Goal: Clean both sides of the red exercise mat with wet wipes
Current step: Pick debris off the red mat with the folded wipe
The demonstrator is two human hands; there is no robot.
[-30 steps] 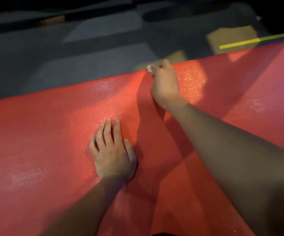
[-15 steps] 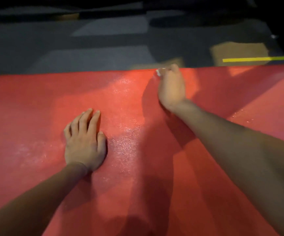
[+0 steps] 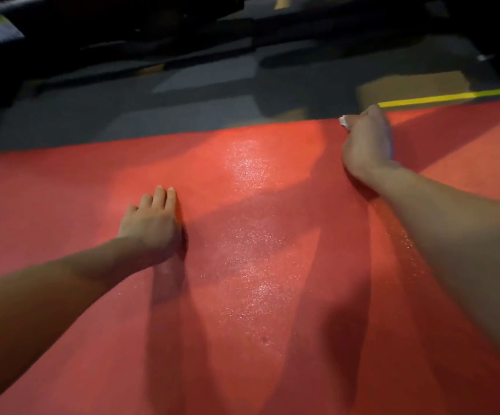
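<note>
Only a sliver of the white wet wipe (image 3: pixel 344 121) shows, clutched in the curled right hand (image 3: pixel 366 139) at the far edge of the pebbled red foam exercise mat (image 3: pixel 242 295). The left hand (image 3: pixel 152 220) rests flat, fingers straight, on the mat's glistening surface, which lies across grey carpet floor (image 3: pixel 152 115).

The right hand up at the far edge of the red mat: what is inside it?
A bit of white wipe sticks out past the fingers of the right hand on the mat. The rest is hidden inside the curled hand.
</note>
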